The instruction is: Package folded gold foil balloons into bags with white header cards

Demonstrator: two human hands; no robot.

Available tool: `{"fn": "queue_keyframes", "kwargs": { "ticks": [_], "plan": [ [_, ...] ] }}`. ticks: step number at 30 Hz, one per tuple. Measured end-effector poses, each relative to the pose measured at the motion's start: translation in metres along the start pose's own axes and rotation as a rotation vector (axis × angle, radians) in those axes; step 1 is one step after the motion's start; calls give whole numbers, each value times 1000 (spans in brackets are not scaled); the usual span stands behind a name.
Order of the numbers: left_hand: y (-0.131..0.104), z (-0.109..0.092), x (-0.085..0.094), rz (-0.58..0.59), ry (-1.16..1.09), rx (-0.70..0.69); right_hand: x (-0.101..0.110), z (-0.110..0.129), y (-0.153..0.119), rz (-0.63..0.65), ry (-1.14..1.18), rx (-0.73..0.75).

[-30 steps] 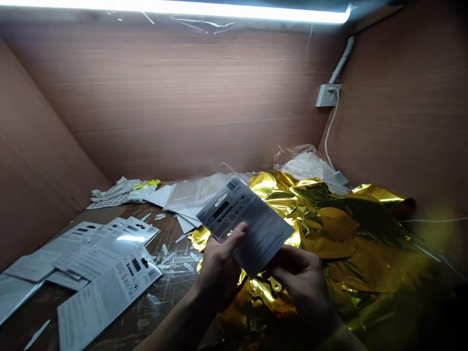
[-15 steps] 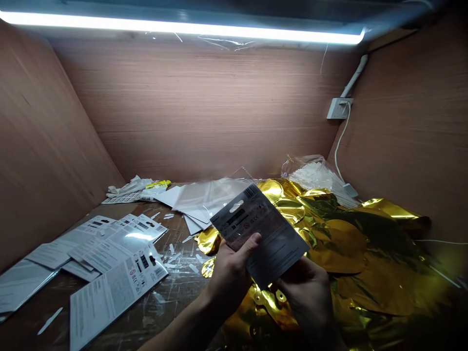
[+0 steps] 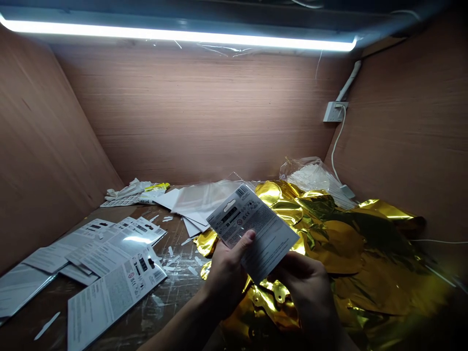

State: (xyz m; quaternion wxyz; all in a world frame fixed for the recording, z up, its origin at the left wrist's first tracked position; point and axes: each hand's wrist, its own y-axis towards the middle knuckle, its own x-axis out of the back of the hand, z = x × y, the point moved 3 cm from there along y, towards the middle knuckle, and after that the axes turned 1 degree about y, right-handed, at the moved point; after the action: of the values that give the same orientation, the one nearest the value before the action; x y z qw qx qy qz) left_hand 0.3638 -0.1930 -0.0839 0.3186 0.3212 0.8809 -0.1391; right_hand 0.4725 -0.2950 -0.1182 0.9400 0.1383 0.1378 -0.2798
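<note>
hands: left hand [image 3: 224, 273] and right hand [image 3: 305, 282] both pinch grey printed card [image 3: 252, 231], held tilted above gold foil pile [image 3: 329, 243]. risk: thumb-only grip may let card slip into foil.

Our two hands and forearms are all of us that shows, low in the view in front of the gold foil heap [image 3: 347, 243]. Both are bare: we wear no gloves, no rings, no watch and no strap on either wrist. Our left hand [image 3: 224, 278] shows its back and its thumb, with a short, plain nail. The forearm behind it runs unsleeved down to the bottom edge of the view. Our right hand [image 3: 307, 287], nearer the foil heap, shows its knuckles and back; its wrist lies in shadow, and we cannot tell whether any sleeve begins there.
</note>
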Motion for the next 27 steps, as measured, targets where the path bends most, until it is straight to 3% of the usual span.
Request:
{"fn": "queue_keyframes", "kwargs": {
  "ticks": [7, 17, 21, 27],
  "plan": [
    [-6, 5, -8, 125, 53, 23, -7, 4, 7, 4, 4, 43],
    [5, -12, 0, 61, -53, -69, 14, -8, -1, -48, -46, 58],
    [6, -7, 1, 45, -23, -60, 15, -10, 0, -1, -11, 56],
    [2, 0, -3, 57, 37, -52, 15, -12, 0, -35, 13, 2]
  ]
}}
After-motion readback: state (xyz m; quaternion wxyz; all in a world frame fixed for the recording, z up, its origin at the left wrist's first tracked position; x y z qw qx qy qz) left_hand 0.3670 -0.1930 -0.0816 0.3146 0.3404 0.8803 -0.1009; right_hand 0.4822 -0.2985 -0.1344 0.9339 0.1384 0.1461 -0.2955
